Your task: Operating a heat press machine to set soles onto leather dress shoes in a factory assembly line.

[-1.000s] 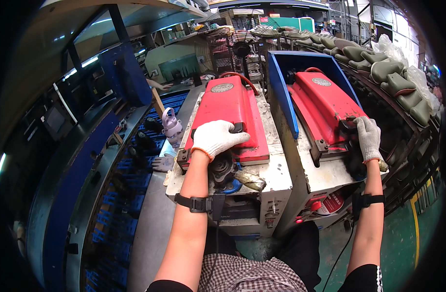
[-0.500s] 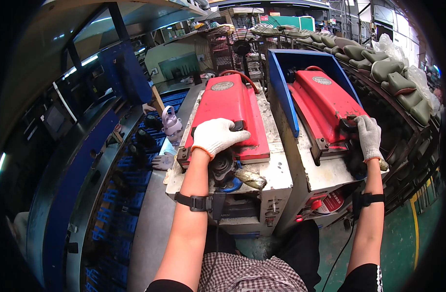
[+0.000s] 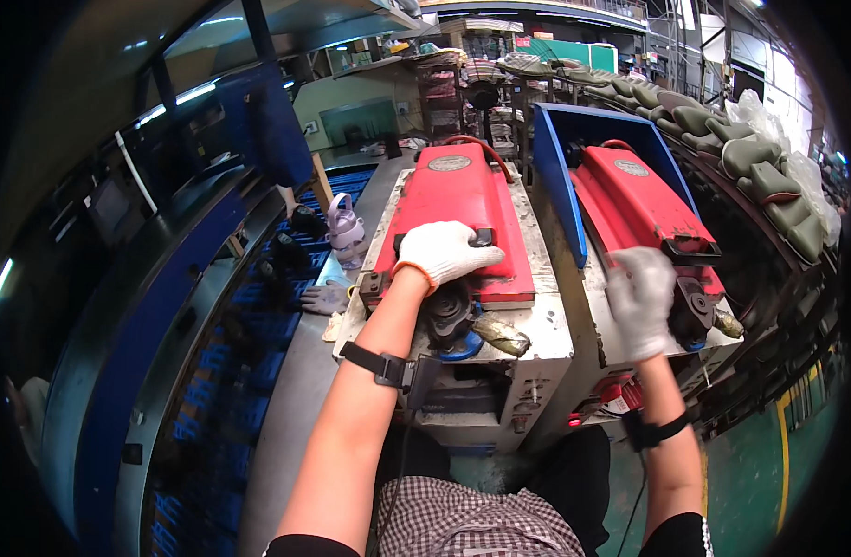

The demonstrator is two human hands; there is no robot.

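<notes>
The left gloved hand point(image 3: 449, 252) is wrapped over the black handle point(image 3: 484, 237) of a red machine lid point(image 3: 461, 197), which lies along a white cabinet point(image 3: 552, 330), handle end near the front edge. Well apart from it, the right gloved hand point(image 3: 641, 299) is a blur above the front left corner of the second cabinet point(image 3: 579, 311), left of that machine's black grip point(image 3: 693, 252); I can't tell how its fingers are set. A purple bottle point(image 3: 346, 234) and a grey glove point(image 3: 324, 298) sit near the left edge of the metal table point(image 3: 282, 418).

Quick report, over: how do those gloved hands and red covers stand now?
Left hand over black handle of left red cover. Right hand blurred, apart from the bare handle of right red cover. Nothing seen blocking that handle.
</notes>
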